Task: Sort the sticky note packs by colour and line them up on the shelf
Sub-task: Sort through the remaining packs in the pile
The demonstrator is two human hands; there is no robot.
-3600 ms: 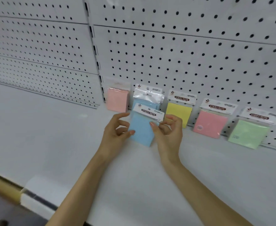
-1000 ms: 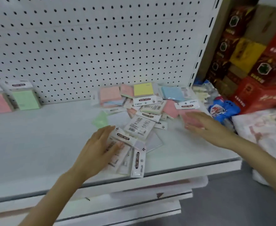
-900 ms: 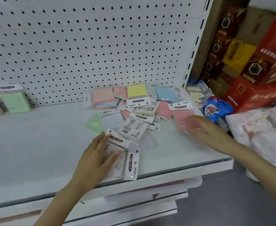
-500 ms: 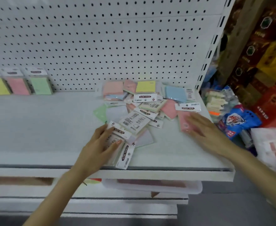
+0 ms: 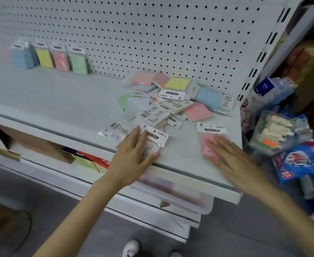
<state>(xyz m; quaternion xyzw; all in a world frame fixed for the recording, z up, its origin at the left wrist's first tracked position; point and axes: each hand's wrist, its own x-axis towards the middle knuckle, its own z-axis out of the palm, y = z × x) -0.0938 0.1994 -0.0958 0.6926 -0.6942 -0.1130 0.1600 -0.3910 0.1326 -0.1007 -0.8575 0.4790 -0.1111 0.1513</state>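
Currently: loose sticky note packs (image 5: 171, 106) heaped at the right end of the shelf (image 5: 59, 97), sorted row (image 5: 50, 56) upright against the pegboard (image 5: 152, 34), far left. Left hand (image 5: 132, 154) flat on a front-edge pack (image 5: 155, 138), right hand (image 5: 232, 158) flat on a pink pack (image 5: 207, 149); both grips wide, fingers straight.

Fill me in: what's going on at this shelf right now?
A person is sorting sticky note packs on a white shelf. Blue, yellow, pink and green packs already stand in a row against the pegboard at the back left. A loose pile of mixed packs lies to the right. The left hand lies flat on a white-labelled pack at the front edge; the right hand lies flat on a pink pack beside it. Neither is lifted.
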